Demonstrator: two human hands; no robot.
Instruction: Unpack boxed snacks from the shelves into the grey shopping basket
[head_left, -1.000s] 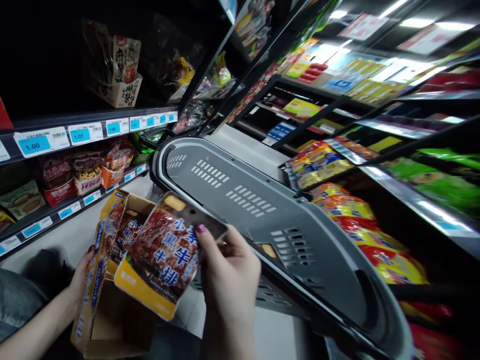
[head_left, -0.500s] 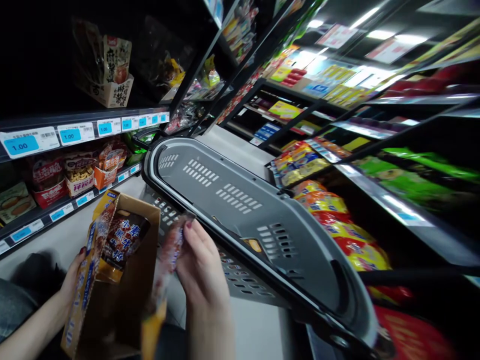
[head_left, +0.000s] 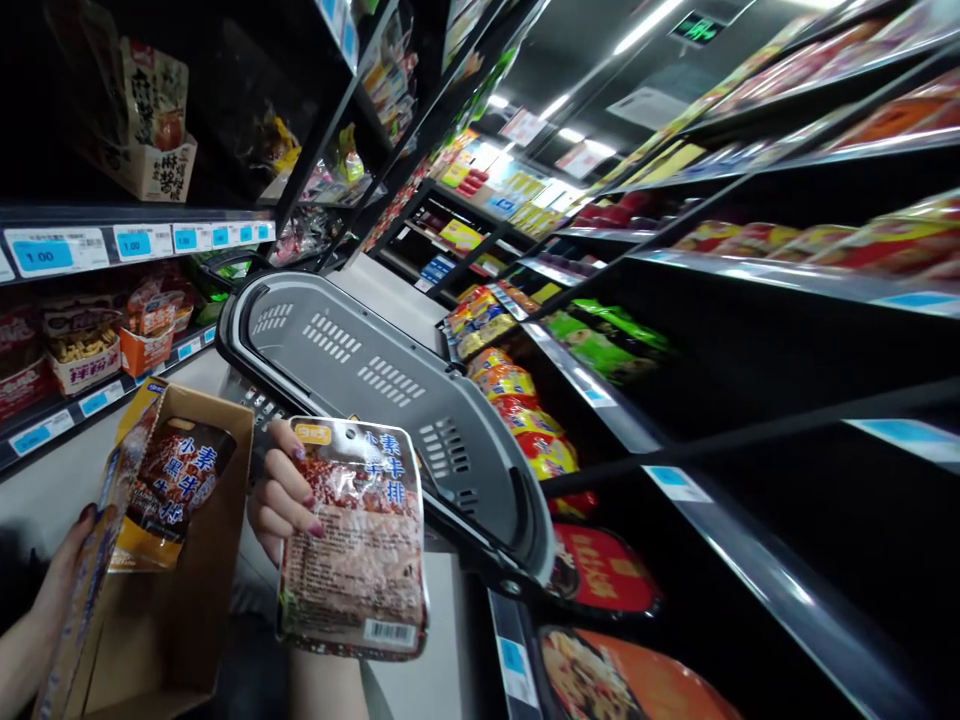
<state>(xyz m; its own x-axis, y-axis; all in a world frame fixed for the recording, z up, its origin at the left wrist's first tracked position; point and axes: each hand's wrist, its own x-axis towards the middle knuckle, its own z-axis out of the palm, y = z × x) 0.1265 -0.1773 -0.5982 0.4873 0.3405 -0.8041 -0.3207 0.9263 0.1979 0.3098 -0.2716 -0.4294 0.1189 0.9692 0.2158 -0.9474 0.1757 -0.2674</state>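
My right hand (head_left: 279,496) is closed on a flat snack packet (head_left: 352,545), held upright with its back and barcode facing me. My left hand (head_left: 64,565) grips the side of an open cardboard display box (head_left: 184,620) at the lower left. Another packet of the same snack (head_left: 171,490) leans inside the box. Just beyond the packet, a grey plastic shopping basket (head_left: 360,375) is tipped with its slotted side toward me.
Store shelves run down both sides of a narrow aisle. Blue price tags (head_left: 45,252) line the left shelf edge above boxed snacks (head_left: 82,350). Bagged snacks (head_left: 517,395) fill the right shelves, with red packets (head_left: 600,580) low down.
The view has swung up and right along the aisle. My right hand has turned the packet from its front, through edge-on, to its back, and drawn it away from the box.
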